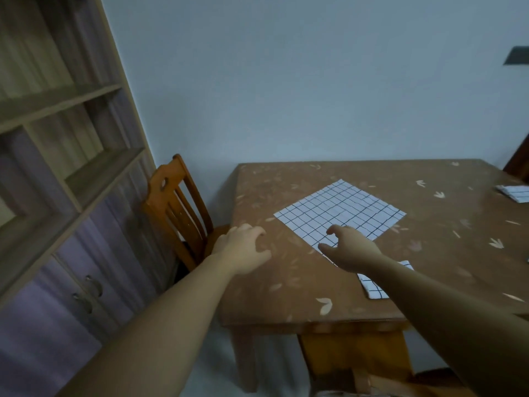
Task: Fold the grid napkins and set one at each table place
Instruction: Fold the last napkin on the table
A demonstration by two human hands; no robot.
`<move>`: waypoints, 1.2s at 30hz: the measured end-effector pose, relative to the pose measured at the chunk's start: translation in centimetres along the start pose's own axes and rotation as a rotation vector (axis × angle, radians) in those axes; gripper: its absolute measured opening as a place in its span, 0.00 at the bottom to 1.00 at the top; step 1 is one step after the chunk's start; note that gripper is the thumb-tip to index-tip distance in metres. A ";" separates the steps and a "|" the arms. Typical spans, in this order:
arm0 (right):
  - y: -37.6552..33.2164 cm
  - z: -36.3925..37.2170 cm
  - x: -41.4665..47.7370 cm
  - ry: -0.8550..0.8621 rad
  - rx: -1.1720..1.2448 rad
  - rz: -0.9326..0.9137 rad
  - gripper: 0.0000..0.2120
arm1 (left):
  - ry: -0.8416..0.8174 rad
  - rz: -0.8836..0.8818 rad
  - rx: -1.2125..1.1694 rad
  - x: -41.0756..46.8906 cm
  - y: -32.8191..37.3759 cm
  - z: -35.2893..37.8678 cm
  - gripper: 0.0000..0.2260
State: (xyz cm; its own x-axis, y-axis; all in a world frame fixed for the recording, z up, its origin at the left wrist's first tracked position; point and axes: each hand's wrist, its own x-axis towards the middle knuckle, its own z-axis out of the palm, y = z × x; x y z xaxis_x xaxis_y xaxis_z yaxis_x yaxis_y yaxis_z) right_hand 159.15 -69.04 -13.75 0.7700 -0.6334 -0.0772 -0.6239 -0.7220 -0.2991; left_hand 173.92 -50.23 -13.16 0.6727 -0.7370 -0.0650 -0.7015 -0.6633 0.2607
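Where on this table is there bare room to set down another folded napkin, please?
The table's left edge by the chair is bare, as is the far strip behind the open napkin. It is crowded near the right hand, beside a folded napkin.

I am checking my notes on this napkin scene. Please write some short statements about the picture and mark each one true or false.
1. An unfolded grid napkin lies flat on the table. True.
2. The left hand holds a folded napkin. False: it is empty, fingers curled, over the bare table near the left edge.
3. The right hand is at the near corner of the unfolded napkin. True.
4. A folded napkin lies partly hidden under the right forearm. True.
5. The wooden chair stands at the right side of the table. False: it stands at the left side, beside the shelf unit.
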 end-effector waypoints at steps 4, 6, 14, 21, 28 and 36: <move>0.4 1.0 3.0 -0.009 -0.004 0.065 0.27 | -0.023 0.086 0.018 3.9 -0.7 0.0 0.25; 0.3 1.7 4.9 -0.002 0.011 0.090 0.27 | -0.041 0.105 0.031 6.1 -1.5 -0.1 0.25; 0.9 3.6 11.6 -0.006 0.086 0.222 0.27 | -0.104 0.175 0.056 15.4 -3.4 -0.3 0.23; 0.1 4.9 15.6 0.000 0.097 0.347 0.26 | -0.176 0.326 0.064 23.4 -4.0 1.2 0.25; -1.9 8.0 18.3 0.058 0.111 0.557 0.27 | -0.284 0.498 0.092 31.9 -6.1 3.8 0.26; -1.8 12.4 19.7 0.030 0.179 0.712 0.30 | -0.412 0.601 0.107 36.8 -5.5 9.0 0.27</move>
State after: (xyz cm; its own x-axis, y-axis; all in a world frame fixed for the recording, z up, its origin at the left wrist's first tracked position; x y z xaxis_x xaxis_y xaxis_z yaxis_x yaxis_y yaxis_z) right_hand 177.12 -76.79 -26.49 0.1811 -0.9411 -0.2856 -0.9381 -0.0781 -0.3373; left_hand 200.41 -74.85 -25.66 0.0368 -0.9523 -0.3029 -0.9546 -0.1231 0.2711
